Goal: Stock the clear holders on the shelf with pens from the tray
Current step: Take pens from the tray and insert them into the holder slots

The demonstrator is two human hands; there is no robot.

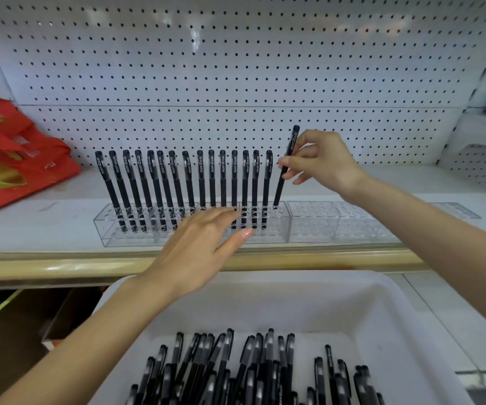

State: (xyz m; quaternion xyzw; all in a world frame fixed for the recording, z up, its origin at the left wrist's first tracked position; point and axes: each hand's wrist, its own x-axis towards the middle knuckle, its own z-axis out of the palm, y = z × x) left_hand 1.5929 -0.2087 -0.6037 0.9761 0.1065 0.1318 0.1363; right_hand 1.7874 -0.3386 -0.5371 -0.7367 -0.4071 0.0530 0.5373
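A clear holder [124, 238] on the shelf carries a row of several upright black pens [177, 182]. My right hand [323, 162] pinches one more black pen [287, 165], tilted, its lower tip at a hole near the holder's right end. My left hand [203, 247] lies flat with straight fingers against the holder's front and top. A second clear holder [338, 223] to the right holds no pens. The white tray [265, 296] below holds a heap of several black pens [235, 372].
A red and yellow bag [16, 159] lies on the shelf at the left. White pegboard [235, 68] backs the shelf. The shelf has a beige front edge [89, 266]. Cardboard boxes [16, 331] sit below at the left.
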